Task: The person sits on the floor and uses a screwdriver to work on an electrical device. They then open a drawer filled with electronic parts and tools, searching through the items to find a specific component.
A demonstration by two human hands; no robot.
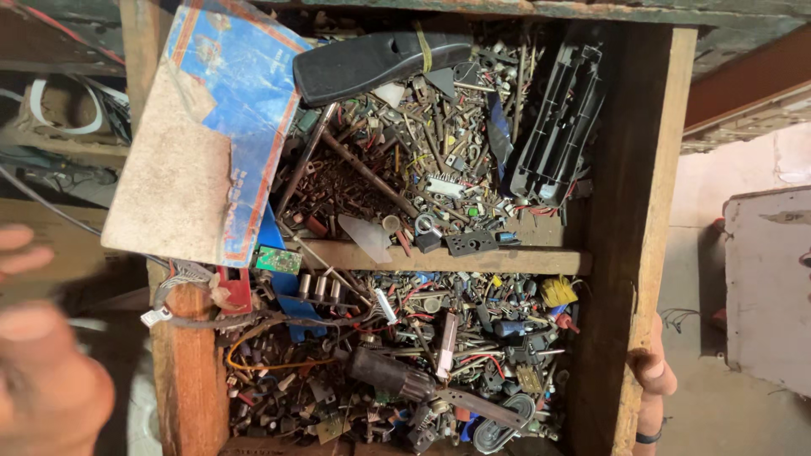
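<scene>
A wooden drawer (638,211), split by a wooden divider (473,258), is packed with screws, bolts, wires and small electronic parts. My right hand (652,377) grips the drawer's right side wall near its lower end, fingers curled over the wood. My left hand (42,371) is blurred at the lower left, outside the drawer, fingers apart and holding nothing. A black plastic handle (372,63) and a black ribbed plastic part (559,127) lie in the upper compartment. In the lower compartment a dark cylindrical tool (390,374) rests on the clutter.
A torn blue and brown cardboard piece (203,143) overhangs the drawer's left wall. A small green circuit board (279,260) lies by the divider. Shelves with cables (59,110) are at the left. A pale painted box (773,287) stands on the floor at the right.
</scene>
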